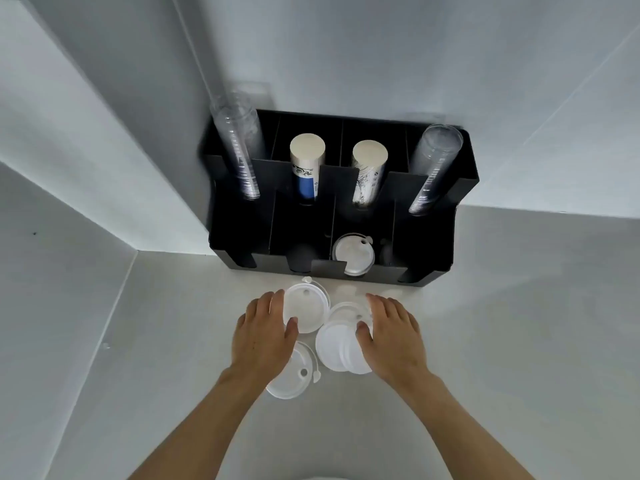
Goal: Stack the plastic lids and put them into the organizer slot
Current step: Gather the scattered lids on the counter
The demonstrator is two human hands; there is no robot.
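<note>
Head view: white lids (pixel 353 254) sit in a front slot of the organizer (pixel 429 244). Others lie loose on the bench (pixel 519 341), so the job is partway. Left hand (pixel 266 337) fingers and thumb pinch one lid (pixel 306 306). Right hand (pixel 391 334) fingers lie spread over an overlapping pile (pixel 332 344). Stacking and slotting remain.

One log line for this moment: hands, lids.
left hand: grips white round plastic lid | right hand: rests on overlapping white lids | black organizer: stored lid in front slot
</note>
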